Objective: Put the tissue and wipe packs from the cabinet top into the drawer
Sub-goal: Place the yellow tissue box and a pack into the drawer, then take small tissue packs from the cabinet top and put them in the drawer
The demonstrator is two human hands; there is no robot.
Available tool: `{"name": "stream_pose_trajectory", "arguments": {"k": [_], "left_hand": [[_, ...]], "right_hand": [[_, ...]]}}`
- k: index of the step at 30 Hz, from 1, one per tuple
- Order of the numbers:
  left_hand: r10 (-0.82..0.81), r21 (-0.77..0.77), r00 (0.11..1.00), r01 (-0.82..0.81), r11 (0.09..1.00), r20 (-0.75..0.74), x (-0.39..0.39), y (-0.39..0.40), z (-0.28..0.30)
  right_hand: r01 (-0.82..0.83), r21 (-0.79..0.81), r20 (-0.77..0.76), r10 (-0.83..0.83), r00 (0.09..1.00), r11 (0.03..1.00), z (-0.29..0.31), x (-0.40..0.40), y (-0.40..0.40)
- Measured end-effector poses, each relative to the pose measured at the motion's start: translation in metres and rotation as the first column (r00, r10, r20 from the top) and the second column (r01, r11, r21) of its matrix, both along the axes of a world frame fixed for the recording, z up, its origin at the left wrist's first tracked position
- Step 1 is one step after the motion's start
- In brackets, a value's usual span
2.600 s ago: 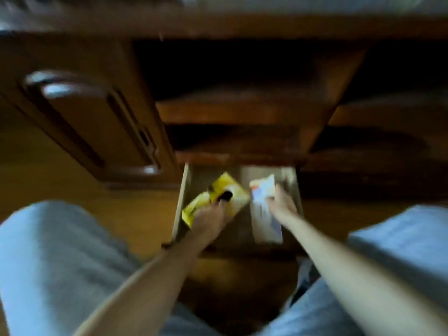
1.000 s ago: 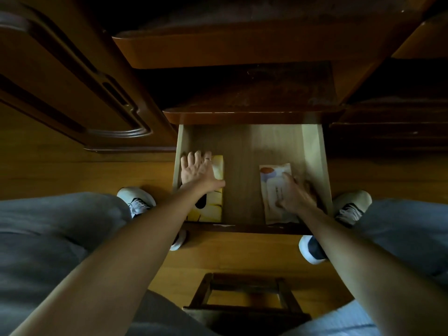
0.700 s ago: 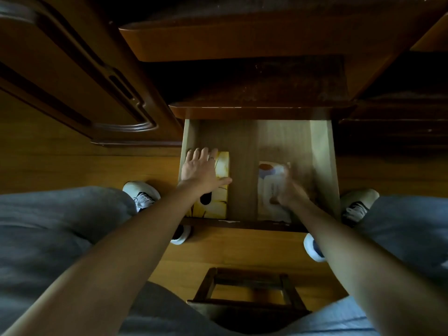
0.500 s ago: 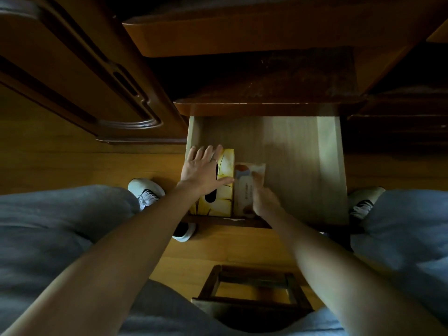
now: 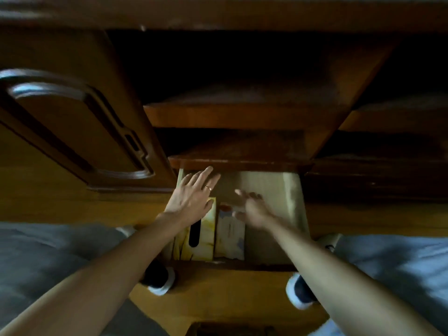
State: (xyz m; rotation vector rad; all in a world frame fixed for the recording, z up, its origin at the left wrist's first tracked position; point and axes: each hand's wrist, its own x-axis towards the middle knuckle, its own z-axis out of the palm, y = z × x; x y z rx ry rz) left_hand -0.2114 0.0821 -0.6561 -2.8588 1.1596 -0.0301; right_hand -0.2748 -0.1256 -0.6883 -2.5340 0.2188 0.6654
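The low drawer (image 5: 293, 202) of the wooden cabinet is pulled out below me. A yellow tissue pack (image 5: 204, 241) with a dark oval slot lies along its left side. A pale wipe pack (image 5: 230, 234) lies flat right beside it, the two touching. My left hand (image 5: 194, 195) hovers above the drawer's far left with straight spread fingers and holds nothing. Spread the same way and empty, my right hand (image 5: 249, 207) is lifted over the far end of the wipe pack.
An open cabinet door (image 5: 80, 132) with a curved moulding juts out at the left. Dark shelves (image 5: 232, 115) hang over the back of the drawer. My knees and shoes flank the drawer front. A small wooden stool (image 5: 230, 329) stands on the floor between my legs.
Both hands have let go of the packs and lifted up and forward. The wipe pack was slid left against the tissue pack. My head has tilted up.
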Motion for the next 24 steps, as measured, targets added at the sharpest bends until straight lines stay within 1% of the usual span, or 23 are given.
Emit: {"name": "stream_pose_trajectory", "arguments": {"k": [2, 3, 4, 5, 6, 7, 9, 10, 11, 12, 13, 14, 16, 17, 18, 20, 22, 24], "left_hand": [[-0.052, -0.188, 0.990, 0.077, 0.979, 0.130, 0.009, -0.017, 0.053], [-0.080, -0.278, 0.972, 0.141, 0.950, 0.219, 0.014, -0.025, 0.082], [-0.100, -0.352, 0.945, 0.212, 0.912, 0.311, 0.019, -0.033, 0.113], [-0.109, -0.405, 0.913, 0.279, 0.871, 0.394, 0.024, -0.040, 0.145], [-0.107, -0.439, 0.877, 0.336, 0.834, 0.468, 0.029, -0.046, 0.176], [-0.094, -0.459, 0.840, 0.382, 0.802, 0.534, 0.034, -0.052, 0.207], [-0.039, -0.484, 0.779, 0.426, 0.764, 0.626, 0.050, -0.065, 0.263], [-0.005, -0.503, 0.774, 0.416, 0.758, 0.633, 0.060, -0.073, 0.287], [0.031, -0.527, 0.791, 0.377, 0.762, 0.611, 0.070, -0.081, 0.308], [0.071, -0.551, 0.823, 0.310, 0.775, 0.564, 0.081, -0.089, 0.324], [0.111, -0.564, 0.857, 0.227, 0.794, 0.502, 0.092, -0.097, 0.336], [0.143, -0.556, 0.886, 0.146, 0.818, 0.442, 0.105, -0.106, 0.344], [0.169, -0.497, 0.914, 0.040, 0.867, 0.369, 0.129, -0.120, 0.351], [0.169, -0.468, 0.920, 0.018, 0.883, 0.354, 0.140, -0.126, 0.351], [0.168, -0.449, 0.921, 0.009, 0.893, 0.352, 0.151, -0.131, 0.349], [0.186, -0.437, 0.916, -0.012, 0.899, 0.357, 0.171, -0.138, 0.340], [0.245, -0.449, 0.915, -0.081, 0.890, 0.322, 0.189, -0.141, 0.332], [0.287, -0.430, 0.912, -0.141, 0.892, 0.294, 0.205, -0.143, 0.329]], "right_hand": [[-0.024, -0.008, 0.184, 0.025, 0.983, 1.000, 0.054, 0.013, -0.018], [-0.021, -0.011, 0.288, 0.023, 0.957, 1.000, 0.085, 0.017, -0.029], [-0.011, -0.012, 0.398, 0.015, 0.917, 1.000, 0.117, 0.021, -0.039], [0.007, -0.017, 0.512, 0.003, 0.859, 1.000, 0.149, 0.024, -0.051], [0.034, -0.027, 0.628, -0.009, 0.778, 0.999, 0.180, 0.025, -0.062], [0.066, -0.038, 0.738, -0.016, 0.675, 0.997, 0.210, 0.027, -0.074], [0.133, -0.045, 0.899, -0.018, 0.437, 0.990, 0.268, 0.033, -0.096], [0.176, -0.042, 0.942, -0.019, 0.334, 0.984, 0.293, 0.038, -0.107], [0.222, -0.044, 0.965, -0.017, 0.263, 0.974, 0.316, 0.044, -0.117], [0.265, -0.053, 0.971, -0.012, 0.237, 0.963, 0.336, 0.052, -0.126], [0.304, -0.074, 0.966, -0.008, 0.259, 0.950, 0.352, 0.061, -0.135], [0.338, -0.105, 0.947, -0.009, 0.322, 0.935, 0.365, 0.072, -0.144], [0.369, -0.193, 0.864, -0.021, 0.504, 0.909, 0.381, 0.094, -0.164], [0.362, -0.232, 0.808, -0.029, 0.589, 0.903, 0.384, 0.105, -0.173], [0.352, -0.254, 0.757, -0.041, 0.652, 0.901, 0.386, 0.117, -0.181], [0.347, -0.307, 0.686, -0.047, 0.726, 0.886, 0.383, 0.141, -0.194], [0.346, -0.379, 0.613, -0.047, 0.789, 0.858, 0.375, 0.167, -0.203], [0.343, -0.418, 0.542, -0.072, 0.838, 0.841, 0.365, 0.191, -0.210]]}}
